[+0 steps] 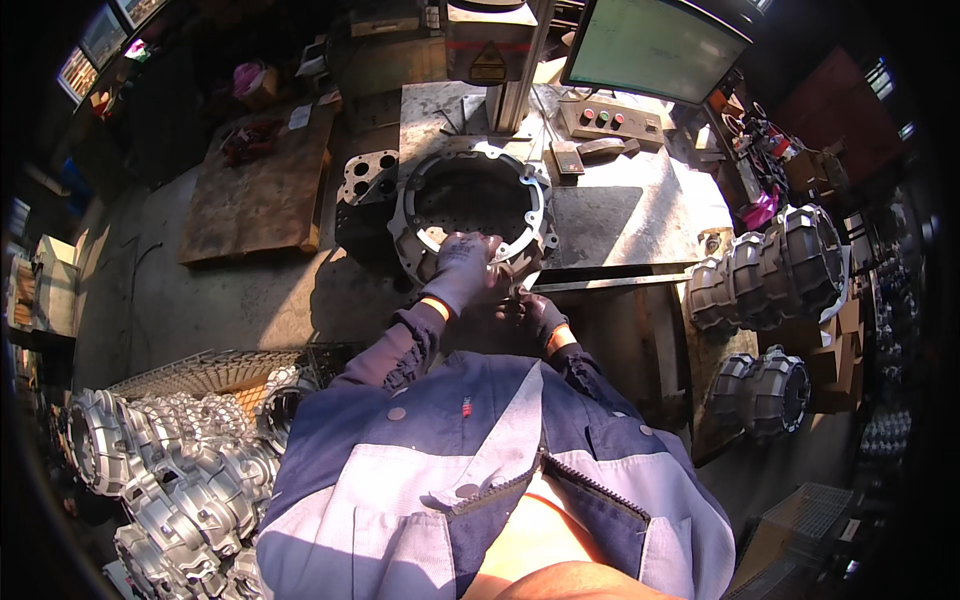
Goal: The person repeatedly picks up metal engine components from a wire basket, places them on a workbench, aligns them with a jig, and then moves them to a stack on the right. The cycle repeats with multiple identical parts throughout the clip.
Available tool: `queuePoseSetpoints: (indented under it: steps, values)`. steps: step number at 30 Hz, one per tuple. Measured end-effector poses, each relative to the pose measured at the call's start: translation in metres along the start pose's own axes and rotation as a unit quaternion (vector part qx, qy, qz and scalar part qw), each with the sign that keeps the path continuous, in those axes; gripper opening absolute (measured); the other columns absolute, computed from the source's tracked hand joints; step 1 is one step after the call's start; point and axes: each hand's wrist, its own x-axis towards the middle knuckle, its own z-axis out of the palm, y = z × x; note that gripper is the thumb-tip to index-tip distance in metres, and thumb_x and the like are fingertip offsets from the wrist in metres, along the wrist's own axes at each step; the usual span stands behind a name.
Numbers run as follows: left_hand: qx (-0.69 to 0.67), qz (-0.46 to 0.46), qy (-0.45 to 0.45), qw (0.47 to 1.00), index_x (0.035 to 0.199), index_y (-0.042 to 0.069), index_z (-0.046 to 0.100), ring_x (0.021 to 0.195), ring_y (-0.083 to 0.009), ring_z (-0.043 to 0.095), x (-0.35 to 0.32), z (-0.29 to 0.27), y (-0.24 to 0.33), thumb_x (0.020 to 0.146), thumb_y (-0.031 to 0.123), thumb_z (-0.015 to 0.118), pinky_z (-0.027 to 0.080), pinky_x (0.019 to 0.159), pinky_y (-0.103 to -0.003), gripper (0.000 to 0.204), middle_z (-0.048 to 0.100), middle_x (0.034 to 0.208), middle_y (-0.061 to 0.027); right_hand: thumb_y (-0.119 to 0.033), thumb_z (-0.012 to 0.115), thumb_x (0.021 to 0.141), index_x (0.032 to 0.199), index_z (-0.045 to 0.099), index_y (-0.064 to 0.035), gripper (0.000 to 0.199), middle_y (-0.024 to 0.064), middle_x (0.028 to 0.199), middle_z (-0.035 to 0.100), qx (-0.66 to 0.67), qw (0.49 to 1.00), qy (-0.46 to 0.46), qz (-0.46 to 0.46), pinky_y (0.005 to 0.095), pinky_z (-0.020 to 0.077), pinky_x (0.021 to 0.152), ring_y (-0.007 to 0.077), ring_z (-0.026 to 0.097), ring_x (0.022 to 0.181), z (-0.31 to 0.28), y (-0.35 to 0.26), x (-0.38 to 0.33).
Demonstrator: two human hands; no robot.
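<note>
From the wearer's head, the one fisheye view looks steeply down and forward, upright and unmirrored. The jacket [400, 435] fills its near part, very close; the round metal housing [537, 212] sits mid-view, with the table [610, 225] and screen [652, 52] beyond, far right. Straight edges bow toward the dark rim.

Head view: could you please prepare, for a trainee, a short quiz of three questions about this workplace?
1. True or false: the left hand touches the ring-shaped metal housing.
2. What appears just above the control box in the picture?
a) monitor
b) brown slab
c) mesh basket
3. Fill in: the right hand wears a dark ____.

Key: 1. True. 2. a. 3. Glove.
</note>
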Motion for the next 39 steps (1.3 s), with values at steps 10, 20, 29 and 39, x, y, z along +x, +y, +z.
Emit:
queuePoseSetpoints:
  steps: [10, 20, 29, 39]
  values:
    - [0.014, -0.011, -0.053, 0.998, 0.112, 0.015, 0.059, 0.110, -0.0259, 0.063, -0.001, -0.010, 0.004, 0.074, 0.030, 0.077, 0.047, 0.090, -0.038, 0.045, 0.068, 0.111, -0.0103, -0.038, 0.058, 0.098, 0.106, 0.062, 0.0018, 0.041, 0.0166, 0.091, 0.070, -0.040, 0.998, -0.023, 0.036, 0.0346, 0.0557, 0.066, 0.0255, 0.067, 0.075, -0.020, -0.002, 0.019]
    - [0.025, 0.001, -0.050, 0.998, 0.120, 0.022, 0.056, 0.107, -0.0255, 0.064, 0.002, -0.005, -0.002, 0.074, 0.027, 0.072, 0.045, 0.090, -0.037, 0.049, 0.069, 0.105, -0.0087, -0.020, 0.073, 0.082, 0.092, 0.069, 0.0044, 0.027, 0.0159, 0.085, 0.072, -0.404, 0.891, 0.162, -0.126, 0.0341, 0.0551, 0.062, 0.0218, 0.069, 0.071, -0.058, -0.131, 0.058]
    - [0.018, -0.001, -0.042, 0.999, 0.117, 0.020, 0.057, 0.106, -0.0265, 0.064, 0.005, 0.004, -0.004, 0.071, 0.030, 0.075, 0.045, 0.090, -0.037, 0.050, 0.068, 0.106, -0.0086, -0.010, 0.064, 0.086, 0.107, 0.056, 0.0023, 0.026, 0.0179, 0.081, 0.070, -0.293, 0.925, 0.180, -0.161, 0.0412, 0.0539, 0.051, 0.0302, 0.070, 0.066, -0.036, -0.181, 0.056]
    - [0.008, 0.001, -0.014, 1.000, 0.124, 0.021, 0.058, 0.104, -0.0263, 0.064, 0.002, 0.006, -0.003, 0.068, 0.032, 0.078, 0.048, 0.089, -0.040, 0.061, 0.068, 0.108, -0.0089, -0.022, 0.040, 0.088, 0.152, 0.031, -0.0332, 0.065, 0.0009, 0.162, 0.024, -0.803, 0.450, 0.342, -0.190, 0.0564, 0.0136, 0.115, 0.0420, 0.023, 0.146, -0.036, -0.212, 0.095]
